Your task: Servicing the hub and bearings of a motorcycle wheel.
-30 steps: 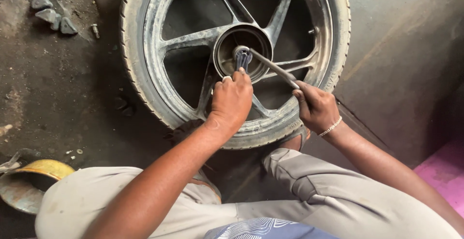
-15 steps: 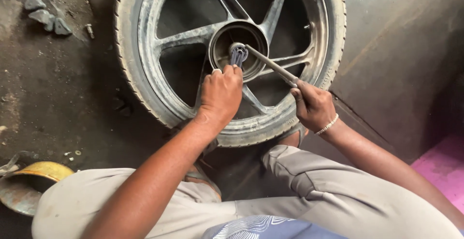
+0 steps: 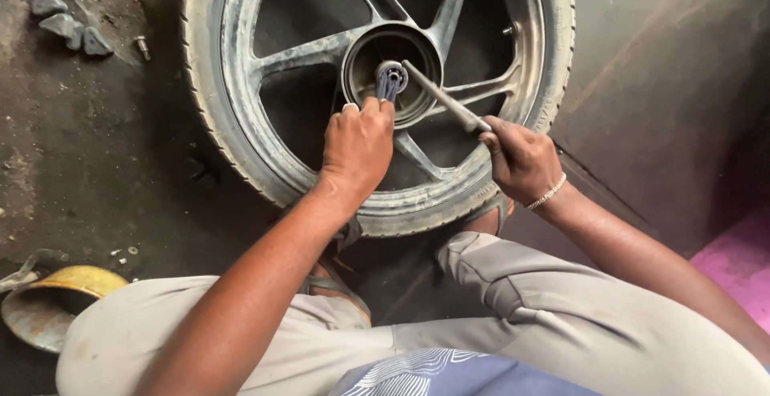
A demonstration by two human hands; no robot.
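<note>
Dirty concrete floor w/ motorcycle wheel lying flat at top center; my left hand fist-closed on spanner at the hub, right hand wrapped tight on metal rod: rod could slip off, I reckon, knuckles hitting spokes.

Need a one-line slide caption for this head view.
Left hand grips a small tool at the wheel hub while right hand holds a metal rod angled into it.

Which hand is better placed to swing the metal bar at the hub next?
Right. The right hand already grips the metal bar by its outer end, giving leverage. The left hand is occupied steadying the tool head at the hub.
</note>
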